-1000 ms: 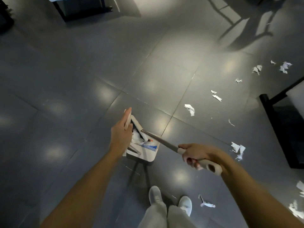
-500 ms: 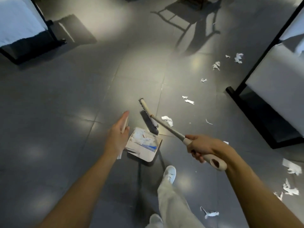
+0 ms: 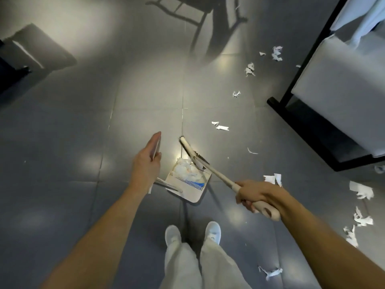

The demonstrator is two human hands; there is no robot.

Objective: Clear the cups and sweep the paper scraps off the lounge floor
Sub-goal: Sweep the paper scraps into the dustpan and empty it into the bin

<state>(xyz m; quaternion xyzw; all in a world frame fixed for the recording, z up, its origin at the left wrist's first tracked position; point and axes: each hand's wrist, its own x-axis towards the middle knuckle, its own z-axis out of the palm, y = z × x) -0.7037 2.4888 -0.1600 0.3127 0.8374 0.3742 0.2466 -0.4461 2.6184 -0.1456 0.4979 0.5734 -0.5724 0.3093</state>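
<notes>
Your left hand (image 3: pixel 145 165) holds the dustpan (image 3: pixel 193 195) by its handle, fingers lying almost straight along it and the thumb closing on it. Your right hand (image 3: pixel 255 193) has its fingers curled tight round the broom (image 3: pixel 212 171). The broom's head lies at the pan's far lip and crumpled paper (image 3: pixel 184 168) is heaped inside, while more paper scraps (image 3: pixel 222 127) lie scattered on the floor (image 3: pixel 83 126) ahead and to your right, near the black-framed seat (image 3: pixel 343 90).
</notes>
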